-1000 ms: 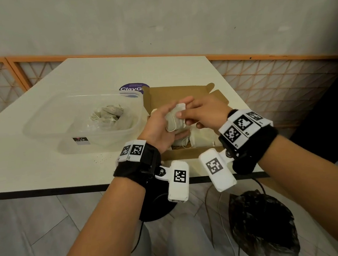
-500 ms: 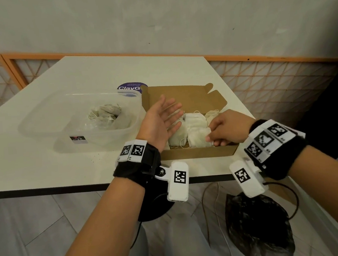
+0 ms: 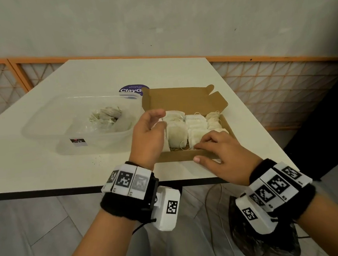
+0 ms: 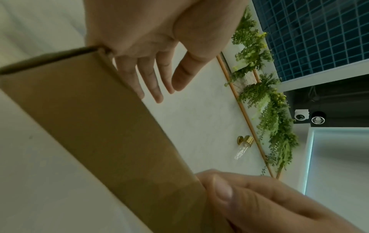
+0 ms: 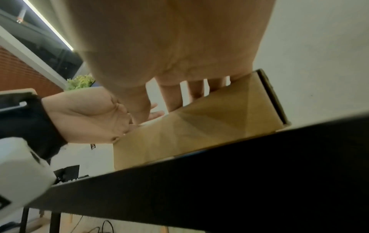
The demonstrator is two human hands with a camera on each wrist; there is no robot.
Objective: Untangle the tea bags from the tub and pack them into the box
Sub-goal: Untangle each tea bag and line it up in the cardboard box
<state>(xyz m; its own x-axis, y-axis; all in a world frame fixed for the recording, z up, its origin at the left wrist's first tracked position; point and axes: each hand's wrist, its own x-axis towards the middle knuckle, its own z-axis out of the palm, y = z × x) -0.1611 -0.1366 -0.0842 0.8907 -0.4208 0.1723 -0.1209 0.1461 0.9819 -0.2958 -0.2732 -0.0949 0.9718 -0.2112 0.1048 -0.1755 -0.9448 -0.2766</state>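
The open brown cardboard box (image 3: 182,101) sits on the white table (image 3: 46,166) with several tea bags (image 3: 176,136) packed in rows inside. My right hand (image 3: 197,153) pinches its front wall, thumb outside and curled fingers over the rim touching the bags; the wall fills the left wrist view (image 4: 99,118) and shows in the right wrist view (image 5: 199,130). My left hand (image 3: 159,118) hovers at the box's left side, fingers relaxed and empty (image 4: 163,93). The clear plastic tub (image 3: 44,134) stands to the left, holding a tangled clump of tea bags (image 3: 105,118).
A purple round label reading "ClayG" (image 3: 130,90) lies behind the tub and the box. The table's dark front edge (image 3: 48,193) runs just under my wrists. A black bag (image 3: 262,245) and cables lie on the floor below.
A second ago both hands held a tea bag above the box. It now lies in the box; my right hand has shifted to the front wall and my left has opened.
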